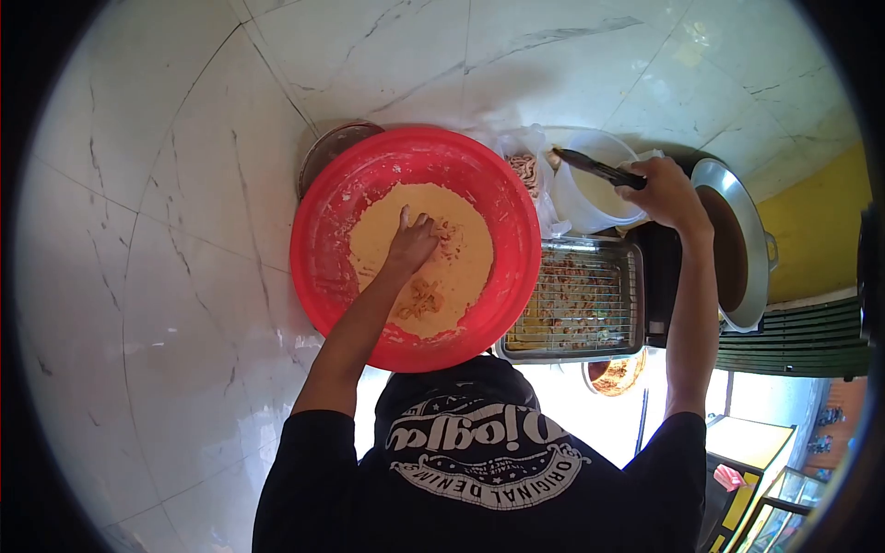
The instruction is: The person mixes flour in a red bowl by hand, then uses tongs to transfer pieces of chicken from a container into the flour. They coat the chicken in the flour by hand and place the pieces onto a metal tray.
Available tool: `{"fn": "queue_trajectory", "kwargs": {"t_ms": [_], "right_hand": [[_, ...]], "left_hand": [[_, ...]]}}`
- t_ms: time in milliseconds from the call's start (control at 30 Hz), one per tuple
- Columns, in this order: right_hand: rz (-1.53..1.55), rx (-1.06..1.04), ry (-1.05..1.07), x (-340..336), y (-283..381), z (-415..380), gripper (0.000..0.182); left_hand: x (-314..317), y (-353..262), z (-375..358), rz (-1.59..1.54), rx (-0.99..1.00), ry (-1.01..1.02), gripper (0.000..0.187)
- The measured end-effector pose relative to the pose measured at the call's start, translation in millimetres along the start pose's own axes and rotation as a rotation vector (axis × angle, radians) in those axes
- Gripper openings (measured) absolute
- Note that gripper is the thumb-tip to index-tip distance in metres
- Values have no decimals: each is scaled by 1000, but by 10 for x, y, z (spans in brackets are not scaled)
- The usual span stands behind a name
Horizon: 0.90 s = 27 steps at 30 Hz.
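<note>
My left hand (pixel 414 244) is inside a wide red plastic basin (pixel 318 249), over a bed of pale yellow flour (pixel 378 241). Its fingers are spread apart beside a few pinkish strips (pixel 446 234), perhaps raw meat. Nearer my body, a clump of coated pieces (pixel 419 300) lies on the flour. In my right hand (pixel 668 192) is a pair of dark-handled tongs (pixel 597 169). The tongs reach over the rim of a white plastic bucket (pixel 576 203) holding pale liquid. A small pale piece (pixel 553 158) shows at their tips.
Right of the basin, a wire rack (pixel 585 300) sits on a metal tray scattered with crumbs. Behind it is a plastic bag (pixel 523 170) of pinkish strips. A large metal wok (pixel 754 240) stands at far right. A bowl (pixel 616 376) with reddish residue is near my body.
</note>
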State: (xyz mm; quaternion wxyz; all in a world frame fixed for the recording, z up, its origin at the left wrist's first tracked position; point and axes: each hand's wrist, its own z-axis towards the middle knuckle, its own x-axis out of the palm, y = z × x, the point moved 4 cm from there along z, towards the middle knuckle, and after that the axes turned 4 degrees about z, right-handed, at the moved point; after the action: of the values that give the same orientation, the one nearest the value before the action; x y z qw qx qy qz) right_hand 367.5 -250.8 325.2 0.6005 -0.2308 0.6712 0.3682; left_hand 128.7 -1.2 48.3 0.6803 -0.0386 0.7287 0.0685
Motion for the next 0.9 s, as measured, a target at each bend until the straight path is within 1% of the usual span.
{"fn": "queue_trajectory", "kwargs": {"t_ms": [33,67,100,133,167,200,233,267,333,367,400,433,467,533,567,633,667,733,800,867,900], "right_hand": [[0,5,3,-6,-150,23,36],[-68,50,-38,-13,-325,59,37],[-137,92,-84,-29,-464,111,38],[-140,92,-84,-26,-549,164,38],[-147,158,-6,13,-643,218,39],[-153,224,70,72,-712,247,40],[-154,222,71,150,-741,252,40],[-181,221,61,230,-767,277,40],[-206,212,35,310,-764,404,39],[-210,203,126,406,-769,457,40],[-220,192,225,525,-781,490,41],[-263,171,265,630,-795,557,36],[-262,169,255,704,-818,615,36],[-343,216,231,832,-795,643,36],[-353,214,262,908,-795,678,38],[-358,204,256,1039,-793,733,39],[-363,194,260,1095,-807,743,41],[-362,205,288,1106,-785,739,41],[-361,214,309,1052,-773,764,41],[-292,165,254,907,-793,751,36],[-295,165,259,804,-794,743,36]], "left_hand": [[-68,-24,-31,23,45,-63,19],[-116,-28,-38,20,48,-63,19],[-320,23,-46,-170,-89,17,21],[-402,63,-69,-360,-226,100,24],[-350,85,-80,-361,-226,98,24],[-366,148,-105,-220,-258,-19,31],[-370,176,-149,-81,-292,-132,38],[-321,180,-181,-85,-300,-134,38],[-416,388,-288,-338,-778,-143,52],[-413,437,-320,-336,-781,-140,52],[-381,469,-365,-222,-721,-89,54],[-365,512,-376,-108,-658,-49,55],[-368,581,-380,-104,-660,-58,55],[-286,655,-456,-241,-767,22,54],[-259,655,-482,-243,-767,21,54],[-334,715,-574,-338,-952,19,48],[-362,723,-606,-336,-950,19,48],[-358,688,-635,-220,-778,76,39],[-345,747,-664,-230,-771,87,36],[-299,792,-730,-245,-765,109,32],[-315,817,-745,-304,-740,55,28]]}}
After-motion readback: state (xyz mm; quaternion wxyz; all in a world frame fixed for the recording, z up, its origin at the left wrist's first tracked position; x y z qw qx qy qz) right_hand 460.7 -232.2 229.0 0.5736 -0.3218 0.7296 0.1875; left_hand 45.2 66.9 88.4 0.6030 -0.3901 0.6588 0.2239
